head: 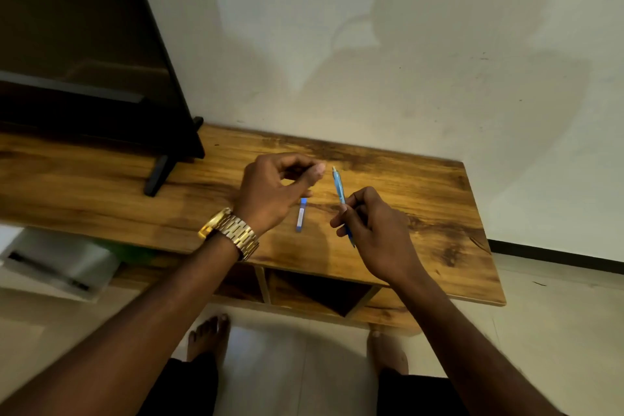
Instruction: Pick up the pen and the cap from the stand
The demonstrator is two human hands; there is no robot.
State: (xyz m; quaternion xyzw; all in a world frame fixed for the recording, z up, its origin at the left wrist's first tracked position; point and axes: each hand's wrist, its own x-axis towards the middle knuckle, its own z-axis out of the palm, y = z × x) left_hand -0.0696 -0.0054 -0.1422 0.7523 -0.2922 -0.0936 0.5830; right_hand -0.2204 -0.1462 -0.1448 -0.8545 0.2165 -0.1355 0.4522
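Note:
My right hand grips a light blue pen by its lower half, above the wooden table. The pen points up and away, and its pale tip ends just right of my left thumb. My left hand, with a gold watch on the wrist, hovers left of the pen tip with its fingers curled toward the thumb. I see nothing between those fingers. A small blue and white piece lies flat on the table between my hands.
A black TV on slanted feet stands at the table's left, against a pale wall. Open shelf compartments sit under the tabletop. A white box lies on the floor at the left. My bare feet stand on tiles below.

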